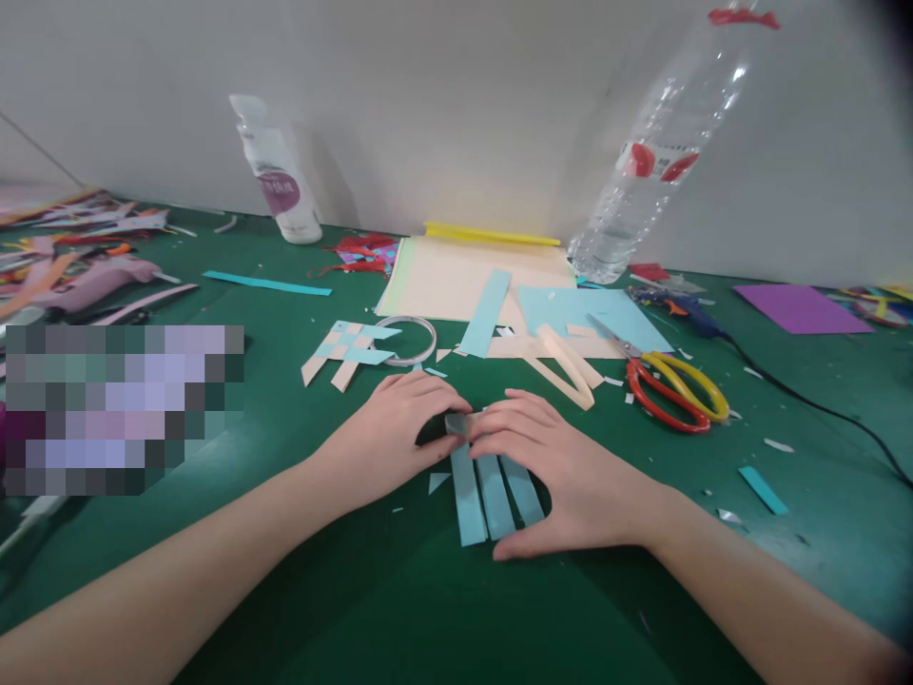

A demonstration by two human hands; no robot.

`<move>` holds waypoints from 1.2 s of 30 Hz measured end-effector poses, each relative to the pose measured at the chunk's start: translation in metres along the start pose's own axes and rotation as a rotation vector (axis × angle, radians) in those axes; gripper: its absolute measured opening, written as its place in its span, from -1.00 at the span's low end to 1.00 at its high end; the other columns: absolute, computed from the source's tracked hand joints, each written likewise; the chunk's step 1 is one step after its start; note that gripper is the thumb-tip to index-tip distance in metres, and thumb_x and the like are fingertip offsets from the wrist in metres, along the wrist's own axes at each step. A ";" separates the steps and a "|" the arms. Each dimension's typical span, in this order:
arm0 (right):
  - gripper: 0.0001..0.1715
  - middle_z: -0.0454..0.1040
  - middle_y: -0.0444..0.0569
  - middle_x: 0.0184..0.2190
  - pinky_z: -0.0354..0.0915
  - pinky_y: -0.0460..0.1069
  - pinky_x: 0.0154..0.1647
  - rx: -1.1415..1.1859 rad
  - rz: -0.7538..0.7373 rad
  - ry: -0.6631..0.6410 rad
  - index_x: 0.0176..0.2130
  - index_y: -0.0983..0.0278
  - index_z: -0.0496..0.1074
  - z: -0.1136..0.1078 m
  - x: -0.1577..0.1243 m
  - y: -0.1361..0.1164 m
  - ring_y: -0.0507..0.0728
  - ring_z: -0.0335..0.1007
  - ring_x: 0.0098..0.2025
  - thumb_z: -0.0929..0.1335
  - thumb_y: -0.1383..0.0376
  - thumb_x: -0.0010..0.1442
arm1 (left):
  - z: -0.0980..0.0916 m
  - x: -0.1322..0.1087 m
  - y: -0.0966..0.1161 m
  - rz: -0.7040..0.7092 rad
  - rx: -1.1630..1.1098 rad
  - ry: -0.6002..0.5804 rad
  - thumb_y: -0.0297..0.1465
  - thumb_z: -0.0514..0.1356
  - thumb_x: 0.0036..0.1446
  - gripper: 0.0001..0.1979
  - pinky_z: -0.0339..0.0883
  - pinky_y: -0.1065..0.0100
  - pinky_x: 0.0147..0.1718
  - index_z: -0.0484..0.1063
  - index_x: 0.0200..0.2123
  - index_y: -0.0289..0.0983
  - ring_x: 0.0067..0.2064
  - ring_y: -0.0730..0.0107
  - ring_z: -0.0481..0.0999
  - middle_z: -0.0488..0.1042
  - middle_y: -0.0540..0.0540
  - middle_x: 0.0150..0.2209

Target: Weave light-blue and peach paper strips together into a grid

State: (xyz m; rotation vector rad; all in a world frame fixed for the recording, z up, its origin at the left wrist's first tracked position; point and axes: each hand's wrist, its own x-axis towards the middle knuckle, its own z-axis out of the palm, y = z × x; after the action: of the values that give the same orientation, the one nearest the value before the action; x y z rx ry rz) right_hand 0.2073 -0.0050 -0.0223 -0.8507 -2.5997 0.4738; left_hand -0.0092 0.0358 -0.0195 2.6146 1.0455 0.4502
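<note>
My left hand point(410, 428) is closed at thumb and forefinger on the end of a small greyish, translucent-looking strip point(456, 423); I cannot tell whether it is tape or paper. Just below it, several light blue paper strips point(469, 499) fan out side by side on the table toward me. My right hand point(538, 457) arches over these strips, its fingertips pressing on their far end and its thumb set wide at their near end. The fingers hide the place where the strips meet. Beyond my left hand lies a woven blue and peach paper piece point(349, 342).
A tape roll point(432, 333) lies past my left hand. Red-and-yellow-handled scissors point(670, 390) sit open at right, near a black cable point(806, 385). Behind are peach sheets point(442, 276), blue paper point(599, 314), a white bottle point(281, 181) and a clear bottle point(649, 171). Scraps litter the green table.
</note>
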 end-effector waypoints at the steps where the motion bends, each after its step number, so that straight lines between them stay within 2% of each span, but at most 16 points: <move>1: -0.29 0.31 0.04 0.06 -0.21 0.18 0.29 -0.004 0.007 0.001 0.00 0.25 0.28 0.000 0.000 0.000 0.19 0.11 0.18 0.41 -0.04 -0.05 | 0.000 0.000 0.000 -0.009 0.007 0.001 -0.38 0.16 0.13 -0.87 0.21 0.15 -0.07 0.38 -0.21 -0.22 -0.07 0.25 0.39 0.47 -0.03 -0.18; 8: -0.15 0.23 0.10 0.15 -0.15 0.21 0.28 -0.060 0.050 0.025 0.09 0.29 0.20 0.002 -0.003 0.004 0.24 0.02 0.24 0.39 -0.09 -0.05 | 0.002 0.000 -0.005 -0.028 0.036 0.045 -0.34 0.15 0.14 -0.86 0.22 0.13 -0.09 0.40 -0.21 -0.20 -0.09 0.23 0.40 0.48 -0.04 -0.20; 18: -0.06 0.19 0.07 0.19 -0.20 0.23 0.30 -0.063 0.110 0.002 0.17 0.24 0.12 0.003 -0.002 0.005 0.25 -0.02 0.27 0.36 -0.16 -0.06 | 0.001 -0.001 -0.004 -0.005 0.036 0.038 -0.33 0.14 0.15 -0.87 0.19 0.14 -0.06 0.44 -0.25 -0.21 -0.11 0.25 0.43 0.50 -0.02 -0.22; 22: -0.02 0.14 0.06 0.23 -0.18 0.25 0.29 -0.046 0.175 0.021 0.18 0.24 0.10 0.001 -0.003 0.005 0.27 -0.04 0.28 0.33 -0.20 -0.06 | -0.001 -0.001 -0.002 -0.015 0.027 0.061 -0.26 0.12 0.16 -0.81 0.21 0.15 -0.09 0.44 -0.26 -0.22 -0.14 0.25 0.44 0.51 -0.03 -0.24; 24: -0.16 0.16 0.04 0.22 -0.13 0.24 0.29 -0.050 0.253 0.075 0.17 0.24 0.11 0.001 -0.004 0.008 0.24 -0.01 0.26 0.28 -0.15 0.07 | -0.002 -0.001 -0.002 -0.042 0.025 0.068 -0.19 0.13 0.14 -0.75 0.22 0.14 -0.09 0.44 -0.25 -0.23 -0.14 0.23 0.44 0.51 -0.05 -0.24; 26: -0.41 0.25 0.01 0.16 -0.03 0.21 0.25 -0.070 0.350 0.158 0.13 0.24 0.18 0.002 -0.005 0.013 0.20 0.05 0.23 0.20 -0.01 0.22 | -0.004 -0.001 -0.001 -0.062 0.031 0.047 -0.15 0.16 0.10 -0.70 0.22 0.12 -0.07 0.45 -0.22 -0.23 -0.12 0.20 0.42 0.49 -0.07 -0.21; 28: -0.59 0.34 0.01 0.07 0.08 0.18 0.19 -0.109 0.423 0.237 0.05 0.24 0.26 0.003 -0.005 0.018 0.17 0.14 0.17 0.16 0.13 0.29 | -0.004 -0.001 -0.001 -0.069 0.042 0.008 -0.13 0.20 0.05 -0.67 0.20 0.08 -0.05 0.45 -0.20 -0.21 -0.09 0.17 0.40 0.45 -0.08 -0.17; 31: -0.69 0.39 0.02 0.00 0.09 0.17 0.19 -0.180 0.421 0.284 -0.03 0.27 0.32 0.004 -0.005 0.023 0.15 0.22 0.10 0.20 0.26 0.25 | -0.004 -0.001 -0.001 -0.079 0.052 -0.035 -0.12 0.22 0.02 -0.67 0.17 0.03 -0.02 0.44 -0.19 -0.19 -0.05 0.16 0.36 0.42 -0.08 -0.14; 36: -0.77 0.41 0.01 -0.05 0.09 0.18 0.18 -0.199 0.369 0.267 -0.14 0.25 0.35 0.006 -0.004 0.023 0.15 0.27 0.05 0.27 0.27 0.18 | -0.003 0.000 -0.002 -0.089 0.024 -0.034 -0.15 0.24 0.01 -0.68 0.18 0.05 -0.03 0.41 -0.21 -0.20 -0.04 0.16 0.35 0.42 -0.08 -0.14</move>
State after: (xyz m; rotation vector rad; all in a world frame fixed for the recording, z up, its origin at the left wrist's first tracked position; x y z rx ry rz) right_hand 0.2192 0.0087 -0.0380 -1.3713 -2.2747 0.1797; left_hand -0.0119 0.0376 -0.0178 2.5752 1.1576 0.3737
